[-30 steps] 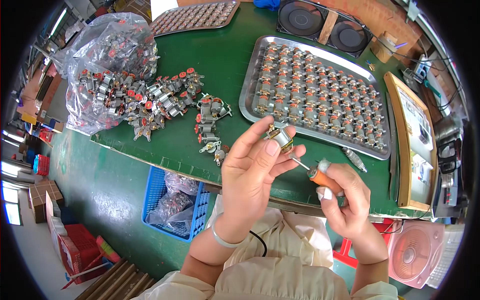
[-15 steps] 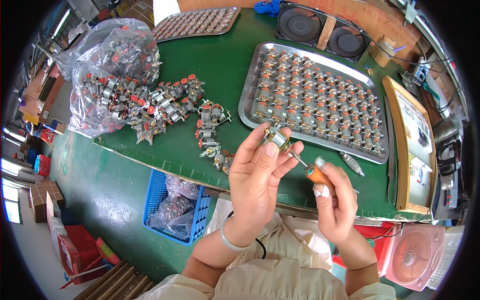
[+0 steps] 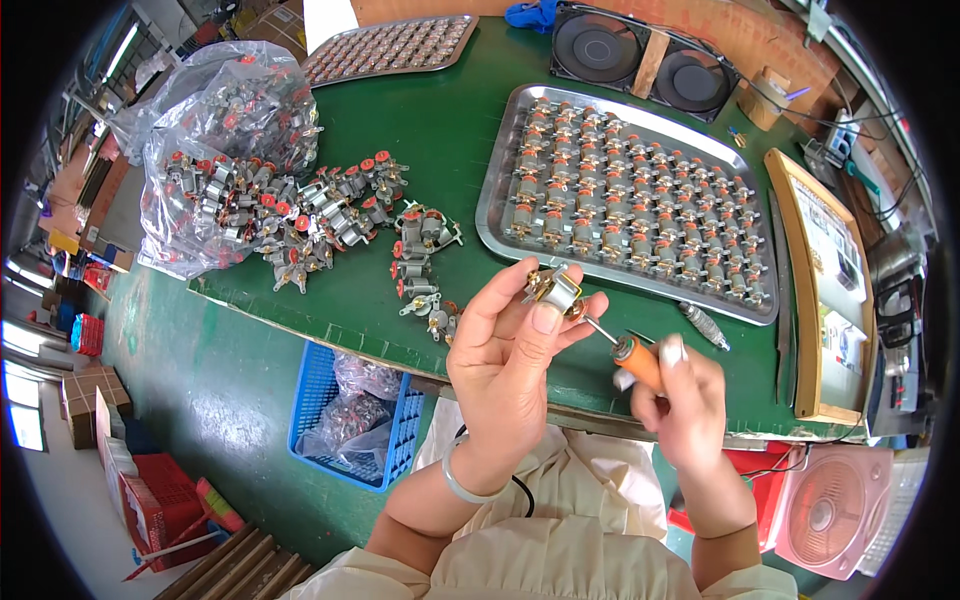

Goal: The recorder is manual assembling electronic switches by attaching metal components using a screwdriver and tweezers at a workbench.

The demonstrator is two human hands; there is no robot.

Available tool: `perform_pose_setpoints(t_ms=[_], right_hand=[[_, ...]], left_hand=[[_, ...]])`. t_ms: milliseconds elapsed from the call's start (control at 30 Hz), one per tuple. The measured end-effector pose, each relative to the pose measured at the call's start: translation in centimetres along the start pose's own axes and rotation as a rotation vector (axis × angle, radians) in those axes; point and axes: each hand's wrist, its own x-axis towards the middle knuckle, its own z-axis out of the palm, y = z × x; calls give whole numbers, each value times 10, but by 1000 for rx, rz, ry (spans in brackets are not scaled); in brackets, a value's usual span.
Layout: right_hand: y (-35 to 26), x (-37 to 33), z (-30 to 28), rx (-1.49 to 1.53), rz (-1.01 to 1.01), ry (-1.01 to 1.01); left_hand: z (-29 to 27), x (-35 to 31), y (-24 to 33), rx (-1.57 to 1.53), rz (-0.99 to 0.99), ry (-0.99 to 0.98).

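Note:
My left hand (image 3: pixel 510 350) grips a small metal motor part (image 3: pixel 556 289) between thumb and fingertips, above the green table's front edge. My right hand (image 3: pixel 680 395) holds an orange-handled screwdriver (image 3: pixel 632 354), and its thin tip touches the part. A metal tray (image 3: pixel 500 170) filled with rows of similar small parts lies just beyond my hands. A loose heap of parts with red caps (image 3: pixel 330 215) spreads to the left, spilling from a clear plastic bag (image 3: pixel 215 150).
A second tray of parts (image 3: pixel 385 48) and two black fans (image 3: pixel 640 55) stand at the back. A wooden-framed board (image 3: pixel 825 270) lies at the right. A blue crate (image 3: pixel 350 415) sits under the table edge; a pink fan (image 3: pixel 830 510) is at lower right.
Both hands have stayed close together at the table edge, shifting slightly; the screwdriver tip remains at the part in my left hand.

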Motion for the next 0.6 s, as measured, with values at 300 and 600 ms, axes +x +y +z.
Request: perform_pose_setpoints(t_ms=[300, 600], right_hand=[[5, 5, 4, -82, -110, -12], [-5, 12, -23, 64, -104, 123]], left_hand=[[-2, 1, -1, 13, 8, -18], [-10, 6, 6, 80, -95, -103]])
